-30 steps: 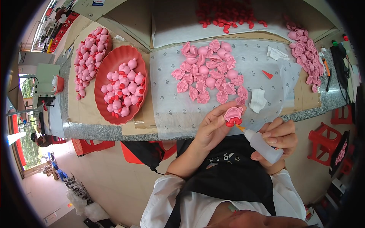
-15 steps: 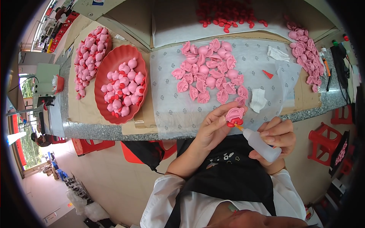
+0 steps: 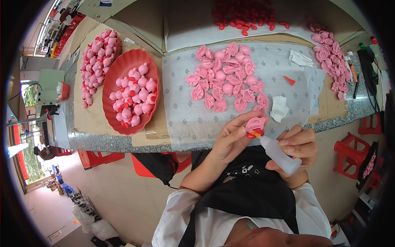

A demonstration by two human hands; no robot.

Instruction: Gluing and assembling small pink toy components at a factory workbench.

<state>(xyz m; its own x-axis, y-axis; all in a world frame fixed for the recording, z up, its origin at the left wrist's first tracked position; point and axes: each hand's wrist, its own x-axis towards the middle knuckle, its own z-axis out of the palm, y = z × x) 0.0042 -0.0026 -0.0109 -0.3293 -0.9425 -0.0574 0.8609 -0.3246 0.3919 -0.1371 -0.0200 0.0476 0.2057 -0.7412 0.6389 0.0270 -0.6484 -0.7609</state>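
Observation:
Between thumb and fingers, my left hand [image 3: 232, 138] holds a pink molded piece [image 3: 255, 124], hollow side toward me, with a red part [image 3: 256, 133] at its lower edge. My right hand [image 3: 299, 147] is wrapped round a translucent white squeeze bottle [image 3: 280, 154]. The bottle is tilted, and its thin yellowish nozzle reaches the red part. Whether any liquid comes out is too small to tell. Just beyond my hands, several loose pink pieces [image 3: 219, 105], some hollow and some round, lie on a white printed sheet [image 3: 185, 123].
At left, a red scalloped bowl [image 3: 108, 111] contains pink round pieces with red parts; a heap of similar ones [image 3: 98, 57] lies beside it. Red parts [image 3: 247, 18] are spread on the shelf behind. Crumpled tissue [image 3: 279, 109] and more pink pieces [image 3: 329, 57] lie at right.
The bottle and my right hand have shifted slightly left and up. Its nozzle now sits farther over the red part. My left hand has barely moved.

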